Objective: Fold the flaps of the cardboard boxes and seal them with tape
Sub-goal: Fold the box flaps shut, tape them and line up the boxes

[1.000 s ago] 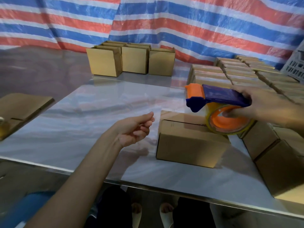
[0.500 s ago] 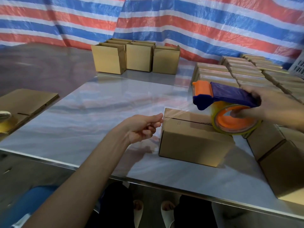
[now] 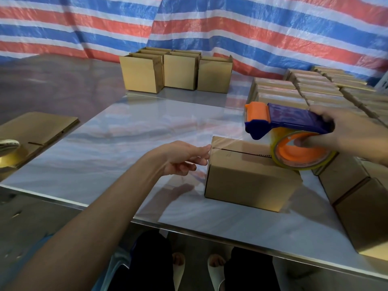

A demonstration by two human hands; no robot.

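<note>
Head cam: box (image 3: 252,181) print nr dispenser (image 3: 294,120) illegible.

Red, white and blue striped tarp (image 3: 210,28) hangs as the wall way behind the grip. Glossy marbled table (image 3: 105,160) sits right under it, with grey concrete floor (image 3: 25,223) down to its left.
</note>
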